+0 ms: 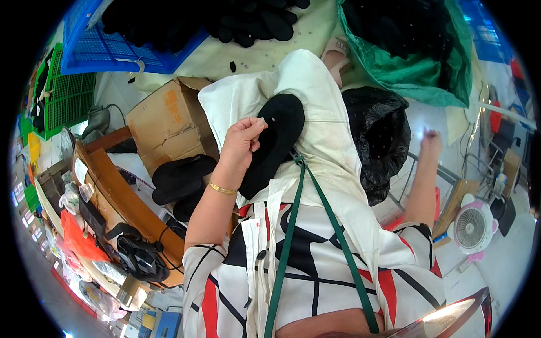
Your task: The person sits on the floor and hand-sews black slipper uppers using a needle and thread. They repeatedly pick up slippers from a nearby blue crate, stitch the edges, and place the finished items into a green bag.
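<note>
A black insole-shaped piece [287, 115] lies across the white apron [329, 132] on my lap. Over its left edge is my left hand [243, 139], thumb and fingertips pinched together; what they hold, if anything, is too small to name. My right hand [431, 143] is stretched far out to the right, away from the lap, its fingers closed. A bright spot beside it hides whatever it may hold. From my neck hangs a green cord [288, 236], tied near the insole to a small dark item that is partly hidden.
More black pieces [181, 179] lie left, by a cardboard box [169, 121]. A black plastic bag [369, 112] stands right of my lap; a green sack [394, 79] and blue crate [112, 50] hold black pieces ahead. A fan [473, 225] sits right, a wooden table [129, 211] left.
</note>
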`<state>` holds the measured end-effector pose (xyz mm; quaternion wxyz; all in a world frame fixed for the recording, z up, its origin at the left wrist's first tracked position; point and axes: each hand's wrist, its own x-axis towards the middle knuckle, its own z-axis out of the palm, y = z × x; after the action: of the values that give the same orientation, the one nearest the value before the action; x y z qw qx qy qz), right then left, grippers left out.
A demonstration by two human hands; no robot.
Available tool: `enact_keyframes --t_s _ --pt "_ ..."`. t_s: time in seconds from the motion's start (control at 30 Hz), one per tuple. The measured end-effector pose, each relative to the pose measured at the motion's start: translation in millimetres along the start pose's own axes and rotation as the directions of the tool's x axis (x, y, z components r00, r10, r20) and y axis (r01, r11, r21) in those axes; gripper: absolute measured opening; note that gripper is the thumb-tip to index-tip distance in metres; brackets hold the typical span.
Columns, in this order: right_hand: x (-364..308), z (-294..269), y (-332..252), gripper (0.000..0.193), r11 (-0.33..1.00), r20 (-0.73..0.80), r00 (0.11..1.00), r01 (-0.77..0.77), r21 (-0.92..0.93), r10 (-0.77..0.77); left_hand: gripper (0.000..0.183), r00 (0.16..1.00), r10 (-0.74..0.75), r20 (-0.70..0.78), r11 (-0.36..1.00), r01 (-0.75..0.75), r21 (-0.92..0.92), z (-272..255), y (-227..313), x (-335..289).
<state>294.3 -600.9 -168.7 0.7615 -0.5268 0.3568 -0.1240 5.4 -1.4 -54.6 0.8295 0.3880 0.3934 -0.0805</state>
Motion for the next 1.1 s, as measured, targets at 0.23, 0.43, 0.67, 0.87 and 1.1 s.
enact_keyframes --t_s 0.23,0.43,0.67,0.87,1.1 --pt "36 -53 -29 0.017 0.836 -0.086 0.868 0.439 -0.329 -0.489 0.014 0.986 0.132 -0.106 0.974 -0.109 0.199 1 -1 -4" --pt "18 -22 -7 0.024 0.545 0.109 0.818 0.469 -0.695 -0.564 0.028 0.478 0.773 0.417 -0.205 -0.435 0.877 40 21 -17" --pt "-18 14 -15 0.027 0.169 0.297 0.722 0.497 -0.851 -0.625 0.031 0.769 0.610 0.194 0.241 -0.412 0.879 32 6 4" --pt "15 -24 -80 0.028 -0.500 0.796 0.475 0.620 -0.605 -0.375 0.029 0.754 0.648 0.104 0.345 -0.413 0.843 39 0 10" --pt "-9 -31 -119 0.028 -0.401 0.604 0.675 0.459 -0.793 -0.423 0.031 0.833 0.547 0.079 0.453 -0.374 0.809 31 -1 16"
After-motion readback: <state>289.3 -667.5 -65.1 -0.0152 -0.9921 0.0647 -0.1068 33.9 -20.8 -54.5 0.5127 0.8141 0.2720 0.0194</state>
